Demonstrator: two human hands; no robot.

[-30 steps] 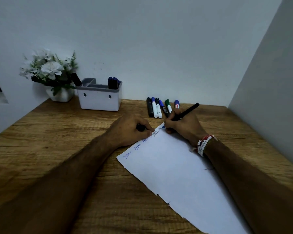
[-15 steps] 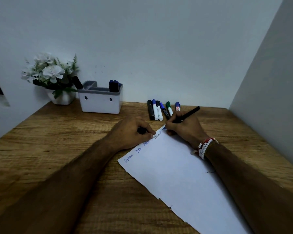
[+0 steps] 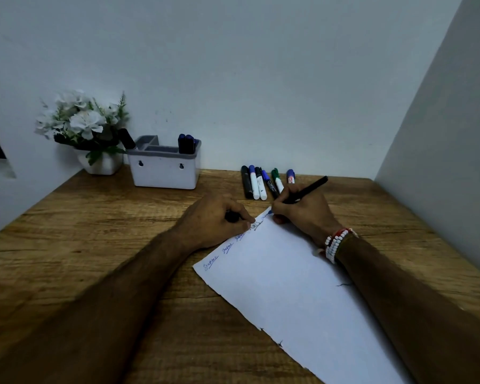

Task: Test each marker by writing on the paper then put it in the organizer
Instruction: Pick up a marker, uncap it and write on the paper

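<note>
A white sheet of paper [image 3: 297, 289] lies slanted on the wooden desk, with several blue scribbled words along its upper left edge. My right hand [image 3: 302, 214] grips a thin black marker [image 3: 308, 188], its blue tip touching the paper's far corner. My left hand [image 3: 214, 220] rests at the paper's edge, fingers curled round a small black cap [image 3: 232, 216]. Several capped markers [image 3: 258, 184] lie in a row behind my hands. The white organizer [image 3: 164, 173] stands at the back left with two dark blue markers [image 3: 186, 144] in its right compartment and one black marker [image 3: 126, 138] at its left end.
A white pot of white flowers [image 3: 86, 126] stands left of the organizer, against the wall. A wall panel [image 3: 441, 134] closes in the desk on the right. The bare wooden desk top [image 3: 94, 245] stretches to the left of my arms.
The right hand has kept writing at the paper's far corner, the pen shifting slightly. The view has tilted a little, so everything sits lower. My left hand has stayed put.
</note>
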